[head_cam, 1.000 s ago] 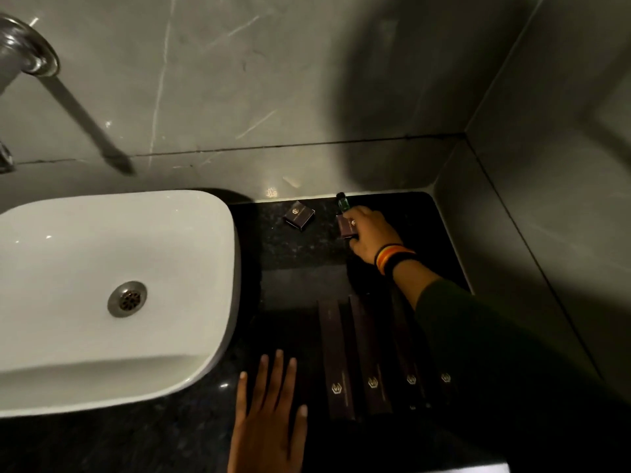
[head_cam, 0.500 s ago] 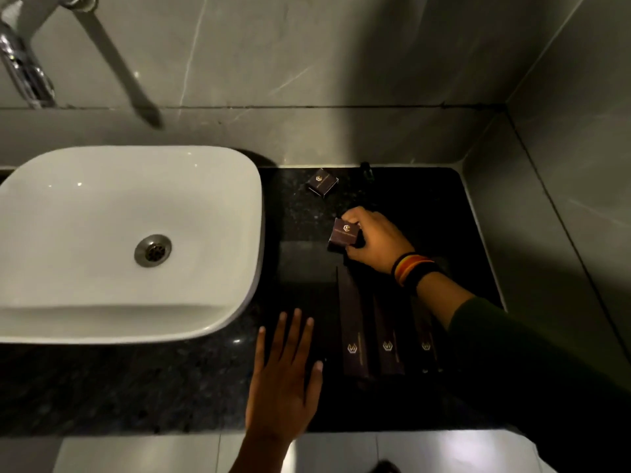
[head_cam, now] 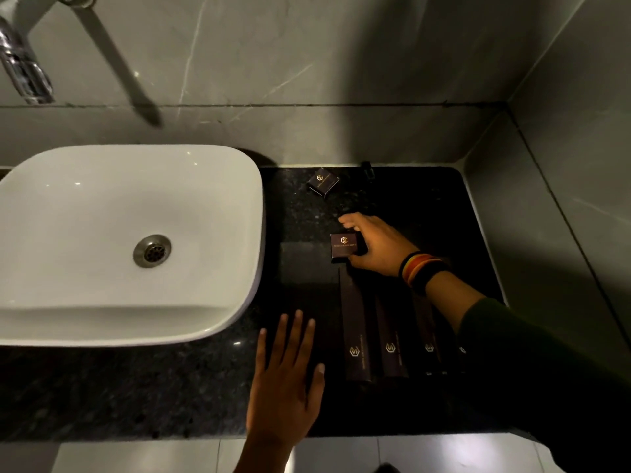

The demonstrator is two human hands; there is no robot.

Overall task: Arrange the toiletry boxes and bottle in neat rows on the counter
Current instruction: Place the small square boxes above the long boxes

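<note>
On the black granite counter (head_cam: 426,213), my right hand (head_cam: 379,247) grips a small square dark box (head_cam: 344,247) with a gold logo, set down just behind a row of long dark boxes. Several long boxes lie side by side, the leftmost long box (head_cam: 355,332) fully visible, the right ones partly hidden by my sleeve. A second small square box (head_cam: 322,182) lies askew near the back wall. A small dark bottle (head_cam: 367,167) stands at the back edge, barely visible. My left hand (head_cam: 286,380) rests flat on the counter, fingers spread, left of the long boxes.
A white basin (head_cam: 129,240) with a metal drain fills the left side. A chrome tap (head_cam: 24,66) hangs above it. Grey tiled walls close off the back and right. The counter's front edge (head_cam: 136,435) runs along the bottom.
My right hand has carried the small box from the back beside the bottle toward me, down to the far end of the long boxes. The left hand stays flat. The camera has tilted.
</note>
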